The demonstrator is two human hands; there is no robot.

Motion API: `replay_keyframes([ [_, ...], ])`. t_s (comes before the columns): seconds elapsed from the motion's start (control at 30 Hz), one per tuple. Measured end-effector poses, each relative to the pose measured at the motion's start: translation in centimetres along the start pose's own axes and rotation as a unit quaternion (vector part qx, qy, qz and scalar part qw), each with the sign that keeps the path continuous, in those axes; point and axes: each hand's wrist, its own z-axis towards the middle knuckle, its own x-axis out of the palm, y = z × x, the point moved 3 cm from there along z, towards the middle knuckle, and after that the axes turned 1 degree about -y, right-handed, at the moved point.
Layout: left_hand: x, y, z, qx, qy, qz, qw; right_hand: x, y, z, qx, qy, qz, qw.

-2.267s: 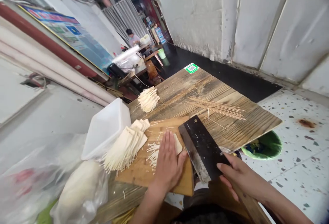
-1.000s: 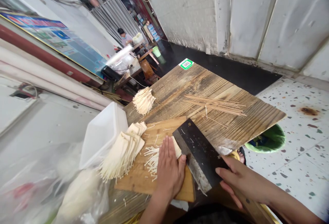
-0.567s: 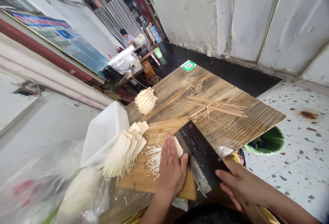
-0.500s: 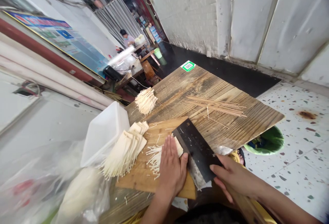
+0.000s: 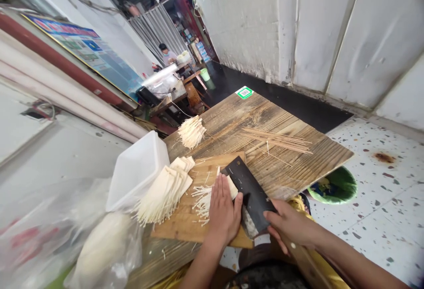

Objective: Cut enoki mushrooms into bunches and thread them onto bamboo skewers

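My left hand (image 5: 223,211) lies flat, fingers together, on a pale sheet (image 5: 232,186) that is cut into thin strips (image 5: 202,198), on a wooden cutting board (image 5: 195,227). My right hand (image 5: 289,229) grips the handle of a dark cleaver (image 5: 247,187), whose blade rests against the sheet's right edge beside my left fingers. A fanned stack of cut sheets (image 5: 165,192) lies on the board's left side.
A white plastic tub (image 5: 137,169) stands left of the board, with plastic bags (image 5: 102,249) nearer me. On the wooden table (image 5: 298,165) lie bamboo skewers (image 5: 278,141) and another strip bundle (image 5: 191,132). A green bin (image 5: 333,185) sits under the table's right edge. A person sits far back.
The cleaver has slid left and forward, so its blade now sits against the sheet under my left hand. My left hand has kept its place on the sheet.
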Motion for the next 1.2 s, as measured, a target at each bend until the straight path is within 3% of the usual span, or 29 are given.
replay_keyframes([
  [0.27,0.0,-0.1,0.3,-0.009,-0.021,-0.017,1.000,0.5,-0.9,-1.3,0.019,-0.006,-0.006,1.000],
  [0.63,0.0,1.1,0.1,0.098,-0.124,0.012,0.987,1.2,-1.3,-1.2,0.013,-0.041,-0.021,0.999],
  [0.83,0.0,0.7,-0.7,0.080,-0.072,0.051,0.993,1.6,-1.3,-1.2,0.008,-0.054,-0.025,0.998],
  [1.03,-0.9,1.3,0.3,0.063,-0.064,0.031,0.996,1.3,-1.1,-1.4,0.016,-0.055,-0.034,0.998],
  [1.2,-1.8,0.6,1.4,0.044,-0.062,0.007,0.997,1.1,-1.2,-1.4,0.016,-0.056,-0.037,0.998],
])
